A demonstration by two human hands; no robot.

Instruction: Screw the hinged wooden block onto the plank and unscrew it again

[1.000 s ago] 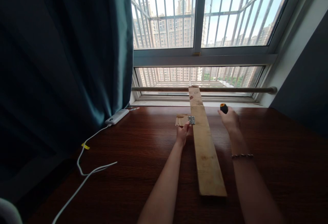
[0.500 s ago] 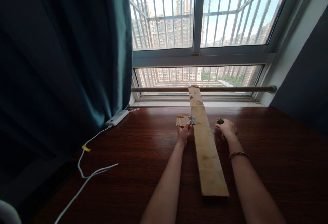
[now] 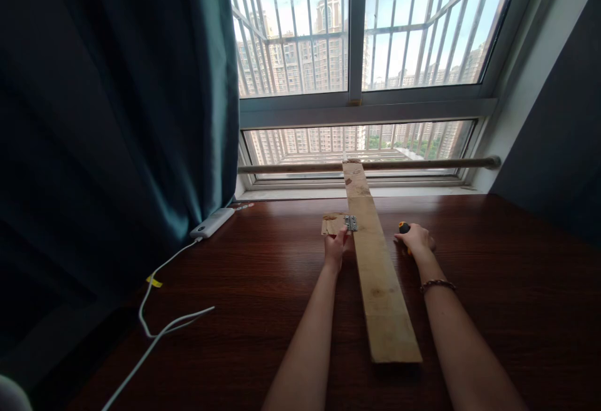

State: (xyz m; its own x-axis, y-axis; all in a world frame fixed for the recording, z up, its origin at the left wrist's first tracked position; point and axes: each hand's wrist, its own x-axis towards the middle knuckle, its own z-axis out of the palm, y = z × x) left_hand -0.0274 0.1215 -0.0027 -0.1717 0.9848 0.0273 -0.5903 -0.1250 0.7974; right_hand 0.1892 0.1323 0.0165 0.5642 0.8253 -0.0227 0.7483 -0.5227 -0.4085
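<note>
Presently, my left hand pinches the small board near the metal hinge; my right hand curls around what looks like a screwdriver.

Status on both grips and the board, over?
Left grip at block and hinge. Right grip closed on tool. Board between them. Cable lies left, away from board.

Setting: apparently a room in a high-rise home, judged from the blue curtain, barred window with apartment towers outside, glossy wood surface and white power strip at the curtain's foot.
</note>
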